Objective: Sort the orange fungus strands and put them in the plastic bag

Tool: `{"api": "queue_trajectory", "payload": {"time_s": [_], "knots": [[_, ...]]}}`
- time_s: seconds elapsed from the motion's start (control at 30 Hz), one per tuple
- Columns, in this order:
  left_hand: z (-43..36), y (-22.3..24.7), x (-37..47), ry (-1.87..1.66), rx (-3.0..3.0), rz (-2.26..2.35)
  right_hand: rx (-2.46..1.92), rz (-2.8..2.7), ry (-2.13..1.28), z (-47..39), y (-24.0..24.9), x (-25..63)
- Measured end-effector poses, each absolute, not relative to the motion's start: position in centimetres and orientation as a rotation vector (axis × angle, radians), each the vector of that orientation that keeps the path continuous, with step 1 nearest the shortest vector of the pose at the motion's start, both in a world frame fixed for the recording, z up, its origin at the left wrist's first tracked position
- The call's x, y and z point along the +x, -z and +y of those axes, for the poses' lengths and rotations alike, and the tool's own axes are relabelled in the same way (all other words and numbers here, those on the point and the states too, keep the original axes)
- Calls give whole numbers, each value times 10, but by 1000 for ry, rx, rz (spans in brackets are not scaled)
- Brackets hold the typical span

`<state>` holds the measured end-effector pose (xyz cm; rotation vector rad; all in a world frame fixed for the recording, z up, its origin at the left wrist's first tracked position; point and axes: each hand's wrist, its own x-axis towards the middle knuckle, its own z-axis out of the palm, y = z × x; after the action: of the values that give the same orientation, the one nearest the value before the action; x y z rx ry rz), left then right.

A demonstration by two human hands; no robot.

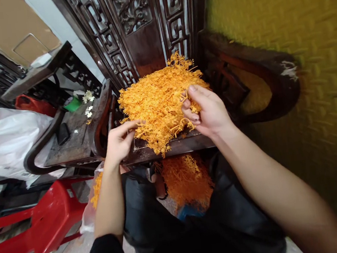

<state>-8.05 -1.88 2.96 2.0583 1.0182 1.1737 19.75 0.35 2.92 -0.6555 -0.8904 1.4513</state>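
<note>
A large heap of orange branching pieces (156, 99) lies on the seat of a dark carved wooden chair (185, 144). At the heap's left front edge is my left hand (121, 142), its thumb and fingertips closed together on an orange piece. My right hand (204, 108) is at the heap's right side, fingers curled and thumb pressed over an orange piece whose stems show between the fingers. Below the seat, between my legs, more orange pieces (188, 181) stand in a blue container (190, 211).
On the left, a second wooden chair (68, 152) carries a dark phone-like object (63, 133), a green item (72, 104) and small white pieces (88, 110). A red plastic stool (52, 217) is lower left, beside a bag with orange pieces (89, 216). A yellow textured surface (314, 45) fills the right.
</note>
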Motion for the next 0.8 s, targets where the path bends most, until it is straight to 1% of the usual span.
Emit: {"api": "queue_trajectory", "payload": {"time_s": [0.07, 0.1, 0.2, 0.27, 0.33, 0.4, 0.5, 0.57, 0.6, 0.67, 0.8], "knots": [[-11, -23, -79, -1330, 1790, 1099, -642, -891, -1499, 1, -29, 193], [-9, -21, -74, -1329, 1712, 1075, -631, -889, -1526, -1, -29, 190], [-6, -17, -48, -1130, 1686, 954, -594, -893, -1598, -7, -26, 174], [-7, -14, -27, -1079, 1701, 970, -587, -924, -1595, -11, -23, 162], [-12, -13, -11, -1147, 1680, 1090, -623, -987, -1506, -11, -17, 154], [-19, -14, -4, -1224, 1627, 1224, -714, -1020, -1313, -5, -12, 156], [-29, -24, -8, -1294, 1552, 1306, -832, -798, -1023, 16, -9, 180], [-34, -32, -14, -1255, 1526, 1306, -840, -622, -966, 28, -12, 200], [-35, -34, -17, -1220, 1522, 1303, -855, -606, -970, 31, -14, 207], [-36, -36, -21, -1150, 1555, 1307, -910, -700, -1083, 28, -19, 212], [-35, -30, -20, -1048, 1714, 1353, -872, -1089, -1292, 2, -22, 197]]}}
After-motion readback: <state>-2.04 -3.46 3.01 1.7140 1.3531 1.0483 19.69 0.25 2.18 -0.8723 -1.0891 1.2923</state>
